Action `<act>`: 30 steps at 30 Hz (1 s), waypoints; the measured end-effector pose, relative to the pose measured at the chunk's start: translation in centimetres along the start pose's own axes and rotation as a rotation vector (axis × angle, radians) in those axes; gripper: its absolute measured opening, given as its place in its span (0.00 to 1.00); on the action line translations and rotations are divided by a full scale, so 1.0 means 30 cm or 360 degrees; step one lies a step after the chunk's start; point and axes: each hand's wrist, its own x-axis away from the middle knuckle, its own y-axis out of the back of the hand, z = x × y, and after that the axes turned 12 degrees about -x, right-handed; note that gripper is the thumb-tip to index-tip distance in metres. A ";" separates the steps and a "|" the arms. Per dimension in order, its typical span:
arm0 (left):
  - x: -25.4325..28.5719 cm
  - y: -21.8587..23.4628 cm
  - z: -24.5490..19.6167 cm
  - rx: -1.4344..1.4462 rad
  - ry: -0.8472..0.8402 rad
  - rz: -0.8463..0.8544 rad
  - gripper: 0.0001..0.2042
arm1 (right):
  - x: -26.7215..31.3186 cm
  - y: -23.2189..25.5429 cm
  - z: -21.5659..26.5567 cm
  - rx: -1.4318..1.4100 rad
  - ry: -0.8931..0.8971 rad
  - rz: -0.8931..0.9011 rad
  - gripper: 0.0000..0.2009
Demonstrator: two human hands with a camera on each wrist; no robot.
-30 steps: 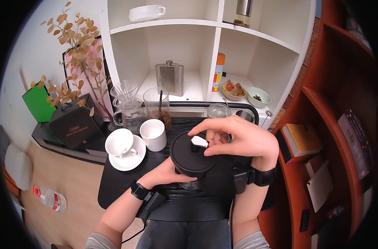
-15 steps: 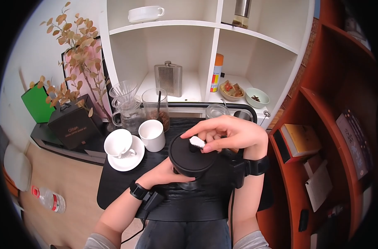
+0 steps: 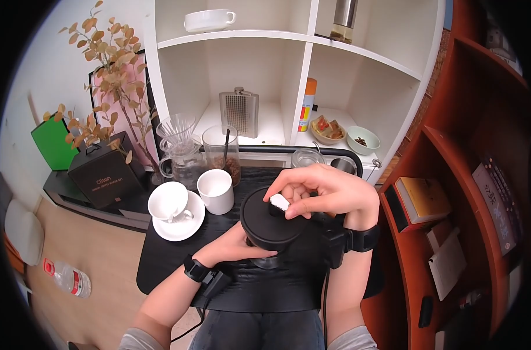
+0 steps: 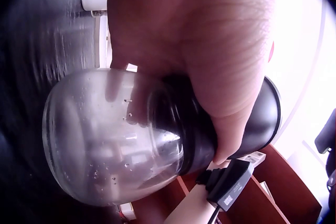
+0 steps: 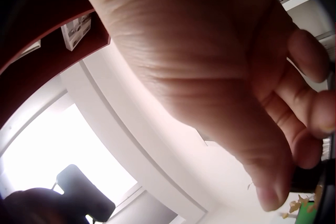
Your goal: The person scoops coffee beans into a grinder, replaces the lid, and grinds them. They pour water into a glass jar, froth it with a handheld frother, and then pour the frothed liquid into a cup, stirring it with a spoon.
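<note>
A hand coffee grinder with a wide black top (image 3: 259, 224) and a clear glass jar (image 4: 110, 140) stands over the table near the person. My left hand (image 3: 233, 245) wraps round its black waist, thumb towards the person; the left wrist view shows the palm on the black part and small specks on the glass. Above the lid my right hand (image 3: 326, 192) pinches a small knob (image 3: 279, 202) with a bright white top between thumb and index finger. The other right fingers are curled in. In the right wrist view, the right hand (image 5: 210, 77) hides most of the grinder.
On the black table (image 3: 230, 294) stand a white mug (image 3: 216, 195), a cup on a saucer (image 3: 178, 230), a glass dripper set (image 3: 181, 157) and a jar of coffee beans (image 3: 233, 166). Behind the right hand are a glass jar (image 3: 306, 157) and a metal cup (image 3: 342, 165). White shelves rise behind.
My right wrist has shifted left and turned a little, with the fingertips staying about the knob. My left hand and the grinder keep their place; the head view sways slightly.
</note>
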 end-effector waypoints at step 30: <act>0.002 -0.008 -0.001 -0.0028 0.0042 -0.0068 0.35 | -0.050 -0.096 0.033 0.0948 0.0198 -0.0595 0.24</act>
